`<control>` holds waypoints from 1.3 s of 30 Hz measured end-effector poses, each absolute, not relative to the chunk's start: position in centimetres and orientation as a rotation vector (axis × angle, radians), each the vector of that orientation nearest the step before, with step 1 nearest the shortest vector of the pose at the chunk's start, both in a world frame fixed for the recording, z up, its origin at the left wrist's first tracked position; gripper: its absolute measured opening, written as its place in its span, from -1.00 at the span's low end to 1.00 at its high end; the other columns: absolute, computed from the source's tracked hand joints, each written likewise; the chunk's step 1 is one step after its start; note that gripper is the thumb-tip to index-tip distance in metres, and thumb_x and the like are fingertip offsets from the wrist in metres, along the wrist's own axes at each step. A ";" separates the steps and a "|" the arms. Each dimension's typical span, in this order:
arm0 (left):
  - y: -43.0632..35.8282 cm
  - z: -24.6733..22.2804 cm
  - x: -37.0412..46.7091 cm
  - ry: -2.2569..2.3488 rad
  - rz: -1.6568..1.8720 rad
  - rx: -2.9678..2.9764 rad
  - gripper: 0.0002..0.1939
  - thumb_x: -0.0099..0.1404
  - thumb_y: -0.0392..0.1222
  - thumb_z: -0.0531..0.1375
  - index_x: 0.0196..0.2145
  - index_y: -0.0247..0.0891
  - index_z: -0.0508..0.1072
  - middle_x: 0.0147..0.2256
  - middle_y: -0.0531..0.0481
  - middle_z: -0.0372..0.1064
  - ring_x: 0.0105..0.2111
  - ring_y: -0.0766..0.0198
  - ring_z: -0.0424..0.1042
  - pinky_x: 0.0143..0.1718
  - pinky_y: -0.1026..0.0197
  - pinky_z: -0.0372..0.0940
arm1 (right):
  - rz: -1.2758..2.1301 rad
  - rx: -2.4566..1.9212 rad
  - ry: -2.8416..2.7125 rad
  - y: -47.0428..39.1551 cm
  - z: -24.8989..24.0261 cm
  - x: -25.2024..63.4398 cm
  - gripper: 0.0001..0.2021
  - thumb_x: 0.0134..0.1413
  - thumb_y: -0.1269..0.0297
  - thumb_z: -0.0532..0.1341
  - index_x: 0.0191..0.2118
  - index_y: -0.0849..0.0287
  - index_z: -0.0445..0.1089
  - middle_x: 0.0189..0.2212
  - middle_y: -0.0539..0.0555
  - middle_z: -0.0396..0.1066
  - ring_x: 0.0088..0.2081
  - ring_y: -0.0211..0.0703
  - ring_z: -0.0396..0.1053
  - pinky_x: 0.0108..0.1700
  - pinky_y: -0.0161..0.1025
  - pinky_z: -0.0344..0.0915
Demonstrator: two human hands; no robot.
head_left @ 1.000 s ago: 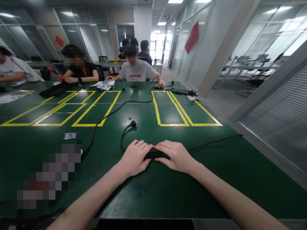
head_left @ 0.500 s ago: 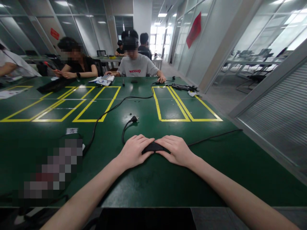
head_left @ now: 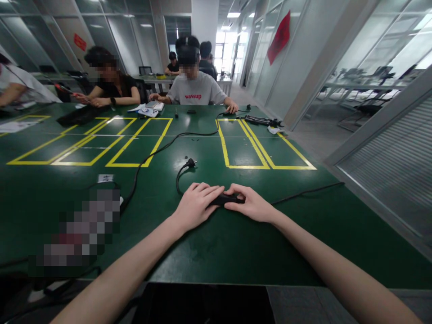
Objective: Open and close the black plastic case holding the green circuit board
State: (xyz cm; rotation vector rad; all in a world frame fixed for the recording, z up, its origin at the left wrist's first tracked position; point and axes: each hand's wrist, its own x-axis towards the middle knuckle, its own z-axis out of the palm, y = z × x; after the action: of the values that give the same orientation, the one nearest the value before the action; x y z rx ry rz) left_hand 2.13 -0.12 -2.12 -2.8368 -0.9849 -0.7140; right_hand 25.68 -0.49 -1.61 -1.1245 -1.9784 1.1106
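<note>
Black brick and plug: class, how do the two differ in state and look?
The plug lies untouched, while the left hand and right hand hold the brick. The plug is short; the brick is longer. The plug shows prongs; the brick's visible part shows none. Both are black.

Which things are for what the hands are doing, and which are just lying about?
In use:
black bar, in the left hand and right hand
plug, probably: its cord goes behind the left hand

Lying about, seemingly:
white tag
long cable
white scrap
</note>
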 end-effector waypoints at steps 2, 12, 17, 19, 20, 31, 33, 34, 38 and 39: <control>0.0 -2.1 2.1 -1.036 -0.784 -2.797 -0.47 0.44 -0.19 0.20 0.33 -0.21 0.29 0.22 -0.17 0.41 0.12 0.02 0.39 0.10 -0.04 0.27 | 0.990 -1.181 -1.886 0.3 -2.0 26.3 -0.71 0.07 0.03 0.34 -0.31 0.13 0.34 -0.28 0.03 0.49 -0.32 -0.14 0.42 -0.25 -0.20 0.38; -0.1 -1.7 1.3 -1.248 -0.859 -2.839 -0.64 0.43 -0.16 0.19 0.15 -0.22 0.49 0.01 -0.13 0.56 0.00 0.05 0.45 0.06 -0.06 0.28 | 0.076 -1.572 -1.336 5.9 1.1 37.7 -0.75 -0.04 0.07 0.32 -0.37 0.11 0.33 -0.25 0.18 0.53 -0.18 0.08 0.49 -0.11 -0.05 0.40; 0.0 -1.7 1.4 -1.294 -0.793 -2.886 -0.77 0.43 -0.14 0.20 -0.03 -0.20 0.58 -0.10 -0.08 0.61 -0.07 0.09 0.47 0.02 -0.03 0.27 | -0.209 -1.766 -1.153 4.5 0.0 41.2 -0.75 -0.01 0.09 0.31 -0.26 0.12 0.42 -0.18 0.27 0.55 -0.16 0.19 0.49 -0.07 0.03 0.39; -0.1 -1.6 1.4 -1.308 -0.769 -2.905 -0.78 0.43 -0.14 0.21 -0.04 -0.20 0.58 -0.10 -0.07 0.61 -0.08 0.10 0.48 0.00 -0.01 0.26 | -0.180 -1.902 -1.178 4.2 -1.3 41.6 -0.72 -0.06 0.08 0.34 -0.24 0.11 0.45 -0.27 0.23 0.55 -0.22 0.22 0.48 -0.11 0.05 0.39; -0.1 -1.6 1.4 -1.312 -0.755 -2.916 -0.79 0.43 -0.14 0.22 -0.05 -0.20 0.58 -0.11 -0.06 0.61 -0.08 0.10 0.48 0.00 -0.01 0.26 | -0.147 -1.959 -1.215 4.2 -1.9 41.7 -0.70 -0.08 0.07 0.36 -0.23 0.10 0.46 -0.30 0.21 0.54 -0.23 0.22 0.48 -0.13 0.06 0.38; -0.2 -1.7 1.5 -1.321 -0.735 -2.979 -0.84 0.42 -0.15 0.24 -0.12 -0.21 0.58 -0.09 -0.04 0.60 -0.06 0.12 0.49 -0.01 0.01 0.27 | 0.176 -1.910 -1.281 5.1 -2.8 42.7 -0.62 -0.13 0.14 0.33 -0.13 0.15 0.53 -0.26 0.18 0.55 -0.47 -0.06 0.39 -0.27 -0.06 0.36; -0.2 -1.7 1.5 -1.316 -0.728 -2.992 -0.84 0.42 -0.14 0.24 -0.13 -0.20 0.59 -0.10 -0.04 0.60 -0.06 0.12 0.49 -0.02 0.01 0.27 | 0.279 -1.912 -1.157 4.7 -2.3 42.4 -0.57 -0.01 0.13 0.26 -0.01 0.19 0.51 -0.35 0.15 0.54 -0.58 -0.12 0.34 -0.37 -0.10 0.33; -0.2 -1.7 1.5 -1.314 -0.724 -2.997 -0.84 0.43 -0.14 0.24 -0.13 -0.20 0.59 -0.10 -0.04 0.60 -0.06 0.11 0.49 -0.02 0.01 0.27 | 0.310 -1.923 -1.102 4.5 -2.1 42.2 -0.56 0.07 0.13 0.21 0.04 0.22 0.49 -0.43 0.13 0.51 -0.61 -0.11 0.32 -0.40 -0.11 0.31; -0.3 -1.7 1.5 -1.321 -0.714 -3.011 -0.85 0.42 -0.15 0.24 -0.15 -0.20 0.58 -0.10 -0.03 0.60 -0.06 0.11 0.48 -0.02 0.01 0.28 | 0.358 -1.994 -1.002 4.3 -1.5 41.7 -0.50 0.20 0.18 0.08 0.13 0.39 0.44 -0.73 0.01 0.26 -0.68 -0.05 0.25 -0.47 -0.09 0.25; -0.3 -1.7 1.5 -1.321 -0.718 -3.010 -0.86 0.42 -0.15 0.24 -0.15 -0.20 0.58 -0.10 -0.03 0.60 -0.06 0.11 0.48 -0.02 0.01 0.29 | 0.371 -2.012 -0.982 4.4 -1.4 41.6 -0.50 0.19 0.20 0.08 0.14 0.41 0.43 -0.74 0.00 0.25 -0.69 -0.05 0.25 -0.48 -0.10 0.25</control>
State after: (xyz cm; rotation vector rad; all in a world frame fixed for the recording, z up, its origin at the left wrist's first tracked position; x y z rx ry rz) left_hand 1.47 -0.26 -1.67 -3.0103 -1.3211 -0.7185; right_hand 41.61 4.40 -1.43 -2.0119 -0.9820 0.3712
